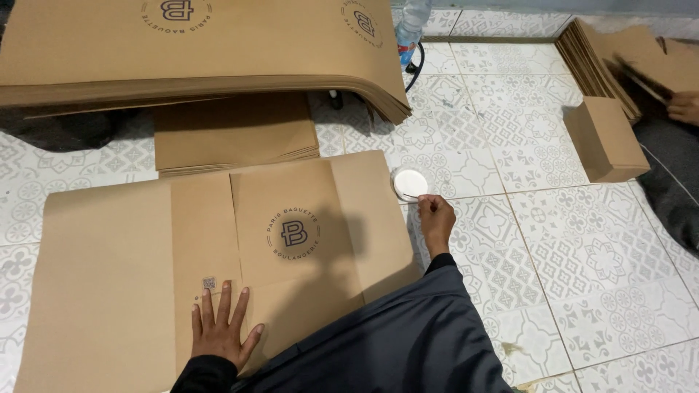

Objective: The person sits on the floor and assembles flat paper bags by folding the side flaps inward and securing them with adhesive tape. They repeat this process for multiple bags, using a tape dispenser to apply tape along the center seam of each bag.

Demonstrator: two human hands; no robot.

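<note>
While lying flat on patterned tile: the brown paper sheet [218,255] is spreading smooth and matte, creased into panels.
Left hand [220,331]: pressing on the sheet's near edge, fingers splayed and released.
Right hand [435,220]: pinching a thin stick beside the round white dish [410,183].
Behind: stacked paper sheets [196,58] are curving over.

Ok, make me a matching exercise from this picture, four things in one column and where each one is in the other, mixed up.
Things:
1. left hand
2. right hand
3. small round white dish
4. folded brown paper bag

Places:
A. on the tiled floor, just beyond the fingertips
B. flat on the large brown paper sheet
C. beside the paper stack at upper right
D. at the sheet's right edge, pinching a thin stick

Pairs: 1-B, 2-D, 3-A, 4-C
</note>
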